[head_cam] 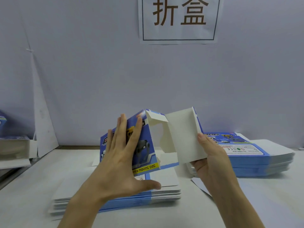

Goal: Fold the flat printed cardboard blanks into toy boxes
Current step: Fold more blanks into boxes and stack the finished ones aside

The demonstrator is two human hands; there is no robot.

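Note:
A blue printed toy box blank (148,140) with a robot dog picture is half opened into a tube above the table, its white inside facing me. My left hand (120,155) lies flat with straight fingers against its printed front panel. My right hand (209,155) grips the lower right edge of its white inner panel (182,135), thumb on the inside. Below sits a stack of flat blanks (164,190), white side up. A second stack of flat blanks (256,155) lies at the right, printed side up.
A white table (255,203) carries both stacks. A pale wall with a paper sign (179,20) stands close behind. At the left edge, a folded box and grey items (13,145) sit on a lower surface.

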